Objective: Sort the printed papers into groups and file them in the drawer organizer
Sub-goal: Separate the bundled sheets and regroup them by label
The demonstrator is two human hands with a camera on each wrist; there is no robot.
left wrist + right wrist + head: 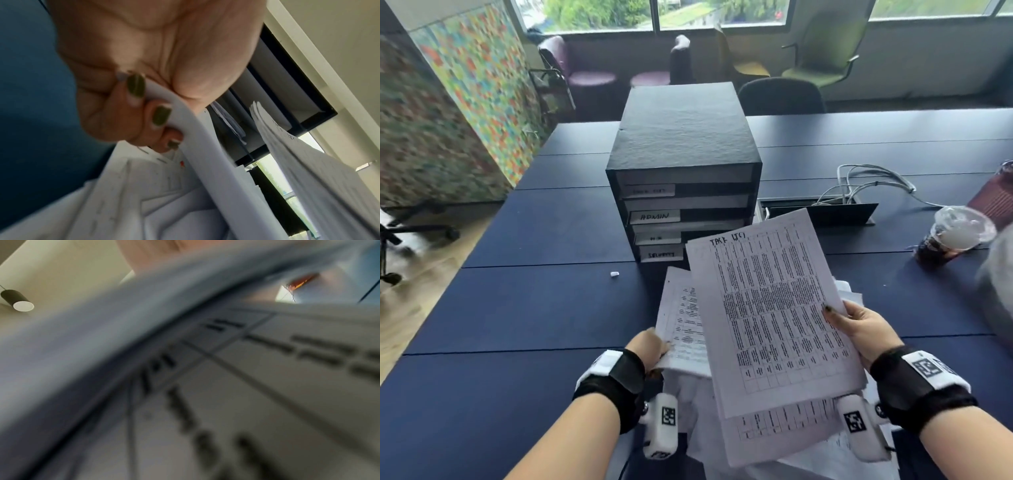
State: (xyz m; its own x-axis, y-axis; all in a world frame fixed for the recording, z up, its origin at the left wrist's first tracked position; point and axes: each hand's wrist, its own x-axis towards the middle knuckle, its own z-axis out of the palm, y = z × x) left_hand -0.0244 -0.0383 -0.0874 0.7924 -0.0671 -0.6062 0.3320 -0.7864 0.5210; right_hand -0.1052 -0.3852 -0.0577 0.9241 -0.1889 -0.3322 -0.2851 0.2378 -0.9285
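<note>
A black drawer organizer [683,150] stands mid-table with several labelled drawers [654,216], all pushed in. In front of it my right hand [858,327] grips a printed table sheet [767,308] by its right edge, thumb on top. My left hand [650,347] holds a smaller bundle of printed papers [683,329] tucked behind that sheet; in the left wrist view its fingers [135,86] curl round the white paper edge [205,155]. More loose papers [808,448] lie underneath on the table. The right wrist view shows only blurred printed paper [267,386] close up.
The dark blue table [544,308] has a lidded iced drink cup [952,236] at right, a cable hatch [822,209] with white cables [873,181] behind the papers, and a small white scrap [614,274]. Chairs [822,51] stand by the windows.
</note>
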